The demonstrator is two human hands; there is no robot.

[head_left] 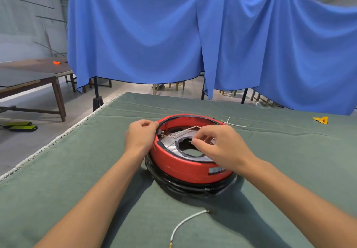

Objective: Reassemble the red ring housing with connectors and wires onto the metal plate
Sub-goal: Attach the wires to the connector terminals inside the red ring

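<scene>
**Seating a wire inside the red ring housing**

Red ring housing point(185, 165) sits mid-table on the green cloth point(77, 180), on top of a coil of black cable point(185, 187). The metal plate point(170, 144) shows inside the ring, with a round hole at its centre.

Your left hand point(140, 135) is at the housing's left rim, fingers curled, beside a small dark connector point(160, 132) on the inner wall. Whether it pinches the rim or only braces against it, I cannot tell. Your right hand point(218, 145) hovers over the plate with fingertips pinched narrow, seemingly on a thin wire point(183, 131) that runs across the plate toward that connector; the pinch point itself is too small to confirm.

2 more wires lie loose: 1 white-sleeved lead point(188, 220) on the cloth near you, 1 thin white wire point(234, 124) just beyond the far rim. So the job looks partway, wiring not finished.

To do this step well:
- Keep your left hand steadying the ring so it does not slide on the cable coil.
- Lay the wire flat along the plate, no kinks, clear of the centre hole.
- Guide the wire end at the terminal, not mid-span, and push straight in.
- Thin wire likely bends easily, so go light.
</scene>
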